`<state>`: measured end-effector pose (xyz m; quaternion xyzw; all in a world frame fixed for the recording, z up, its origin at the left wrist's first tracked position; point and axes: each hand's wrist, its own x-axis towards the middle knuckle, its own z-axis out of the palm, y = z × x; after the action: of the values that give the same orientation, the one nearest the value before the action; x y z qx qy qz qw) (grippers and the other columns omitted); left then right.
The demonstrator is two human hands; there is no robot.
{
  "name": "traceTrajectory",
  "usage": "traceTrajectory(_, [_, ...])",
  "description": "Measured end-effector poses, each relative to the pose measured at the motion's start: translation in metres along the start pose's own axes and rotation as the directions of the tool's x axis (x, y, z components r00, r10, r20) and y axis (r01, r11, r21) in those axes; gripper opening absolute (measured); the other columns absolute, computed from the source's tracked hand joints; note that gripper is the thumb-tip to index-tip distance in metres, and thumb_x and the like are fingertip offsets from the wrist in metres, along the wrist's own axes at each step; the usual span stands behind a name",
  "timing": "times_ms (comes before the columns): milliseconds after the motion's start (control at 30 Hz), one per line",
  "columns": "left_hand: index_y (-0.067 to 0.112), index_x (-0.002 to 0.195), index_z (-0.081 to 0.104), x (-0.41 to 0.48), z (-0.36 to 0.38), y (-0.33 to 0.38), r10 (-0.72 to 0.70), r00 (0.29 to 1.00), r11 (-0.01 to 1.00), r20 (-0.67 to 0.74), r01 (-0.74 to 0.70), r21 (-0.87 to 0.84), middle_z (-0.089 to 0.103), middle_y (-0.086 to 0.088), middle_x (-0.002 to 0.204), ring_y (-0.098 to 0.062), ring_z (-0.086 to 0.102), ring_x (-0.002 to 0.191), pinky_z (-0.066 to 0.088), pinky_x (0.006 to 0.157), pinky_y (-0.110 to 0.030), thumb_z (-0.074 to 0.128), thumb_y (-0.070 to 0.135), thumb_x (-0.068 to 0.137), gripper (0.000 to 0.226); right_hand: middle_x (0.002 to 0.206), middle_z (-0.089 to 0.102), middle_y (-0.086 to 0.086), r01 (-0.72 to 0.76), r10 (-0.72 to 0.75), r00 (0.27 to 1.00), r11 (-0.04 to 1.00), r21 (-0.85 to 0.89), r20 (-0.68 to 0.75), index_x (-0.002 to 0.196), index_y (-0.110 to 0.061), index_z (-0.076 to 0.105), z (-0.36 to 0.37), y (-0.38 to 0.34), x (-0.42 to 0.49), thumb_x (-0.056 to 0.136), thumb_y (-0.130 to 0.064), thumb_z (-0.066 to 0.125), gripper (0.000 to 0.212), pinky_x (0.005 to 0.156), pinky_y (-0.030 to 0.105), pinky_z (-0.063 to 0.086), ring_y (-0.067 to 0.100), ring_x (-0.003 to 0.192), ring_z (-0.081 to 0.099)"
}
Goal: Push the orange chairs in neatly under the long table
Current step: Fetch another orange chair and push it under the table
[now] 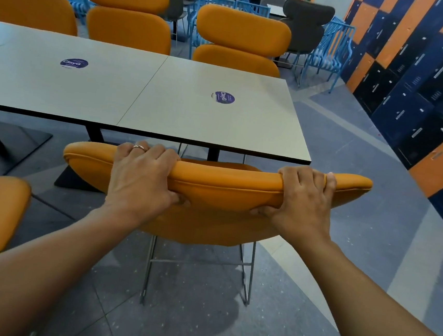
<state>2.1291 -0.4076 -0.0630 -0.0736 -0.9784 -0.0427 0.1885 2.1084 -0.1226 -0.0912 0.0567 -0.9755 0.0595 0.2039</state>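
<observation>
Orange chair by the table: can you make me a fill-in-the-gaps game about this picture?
The left hand and right hand both grip the top of the chair, which is coloured ____.
The left hand wears a ____ on one finger.
The table has ____ round purple stickers on it.
The lockers stand on the person's ____ side.
Missing words: orange, ring, two, right.

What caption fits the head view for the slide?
Left hand and right hand grip the top backrest pad of an orange chair standing at the near edge of the long table.
</observation>
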Motion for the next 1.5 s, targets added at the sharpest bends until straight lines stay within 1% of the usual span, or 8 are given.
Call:
traceTrajectory(233, [0.025,0.104,0.06,0.037,0.016,-0.003,-0.014,1.0,1.0,-0.018,0.013,-0.013,0.065,0.0,0.1,-0.027,0.054,0.1,0.031,0.092,-0.045,0.075,0.069,0.053,0.069,0.124,0.056,0.007,0.001,-0.001,1.0,1.0,-0.004,-0.004,0.124,-0.025,0.052,0.016,0.008,0.037,0.06,-0.068,0.081,0.083,0.117,0.06,0.017,0.033,0.123,0.046])
traceTrajectory(433, [0.024,0.109,0.061,0.064,0.028,-0.005,-0.02,1.0,1.0,-0.02,0.02,-0.003,0.065,-0.001,0.102,-0.03,0.054,0.101,0.031,0.093,-0.047,0.075,0.069,0.054,0.073,0.124,0.056,0.007,0.007,-0.007,1.0,1.0,-0.006,-0.002,0.124,-0.025,0.052,0.029,0.015,0.063,0.062,-0.069,0.079,0.081,0.116,0.059,0.018,0.033,0.123,0.047])
traceTrajectory(933, [0.026,0.112,0.058,0.087,0.042,-0.01,-0.084,0.996,0.996,0.037,0.083,0.025,0.063,-0.001,0.105,-0.03,0.053,0.103,0.03,0.097,-0.048,0.078,0.065,0.054,0.073,0.122,0.058,0.009,-0.001,0.001,1.0,1.0,0.012,-0.023,0.122,-0.024,0.054,0.046,0.011,0.078,0.059,-0.064,0.085,0.08,0.114,0.063,0.021,0.036,0.121,0.049])
traceTrajectory(1133, [0.031,0.123,0.05,0.078,0.039,0.001,-0.155,0.983,0.988,0.1,0.157,-0.007,0.054,-0.001,0.123,-0.03,0.044,0.121,0.016,0.11,-0.047,0.075,0.065,0.059,0.077,0.131,0.054,0.008,0.0,-0.002,0.998,1.0,0.023,0.066,0.13,-0.026,0.049,0.037,0.011,0.074,0.063,-0.066,0.08,0.084,0.118,0.062,0.016,0.034,0.13,0.044])
traceTrajectory(1200, [0.033,0.131,0.045,0.073,0.034,0.003,-0.169,0.977,0.983,0.131,0.178,-0.056,0.05,-0.002,0.131,-0.03,0.038,0.13,0.008,0.116,-0.047,0.072,0.064,0.066,0.077,0.136,0.051,0.006,0.007,-0.013,0.994,0.999,0.048,0.111,0.135,-0.028,0.047,0.031,0.013,0.074,0.067,-0.069,0.074,0.084,0.119,0.06,0.013,0.032,0.134,0.041])
traceTrajectory(1267, [0.032,0.134,0.044,0.068,0.025,0.002,-0.17,0.978,0.972,0.123,0.187,-0.143,0.049,-0.001,0.135,-0.026,0.036,0.133,0.01,0.118,-0.046,0.071,0.058,0.071,0.073,0.14,0.051,0.003,0.005,-0.019,0.991,0.995,0.101,0.136,0.139,-0.03,0.047,0.025,0.015,0.075,0.073,-0.072,0.067,0.081,0.12,0.058,0.012,0.029,0.136,0.039])
traceTrajectory(1367, [0.029,0.131,0.048,0.059,0.01,-0.002,-0.18,0.979,0.941,0.098,0.201,-0.273,0.051,0.003,0.132,-0.022,0.041,0.127,0.024,0.114,-0.045,0.072,0.047,0.077,0.062,0.132,0.059,-0.002,0.033,-0.055,0.995,0.966,0.258,0.079,0.131,-0.03,0.057,0.014,0.008,0.075,0.079,-0.068,0.057,0.064,0.112,0.047,0.027,0.023,0.126,0.048])
traceTrajectory(1500, [0.028,0.123,0.055,0.042,-0.006,-0.009,-0.207,0.974,0.907,0.087,0.225,-0.356,0.055,0.006,0.127,-0.017,0.048,0.119,0.041,0.104,-0.047,0.071,0.042,0.081,0.047,0.103,0.066,-0.009,0.145,-0.165,0.986,0.866,0.479,-0.001,0.114,-0.027,0.066,-0.001,-0.022,0.071,0.091,-0.044,0.066,0.029,0.087,0.032,0.05,0.01,0.094,0.057])
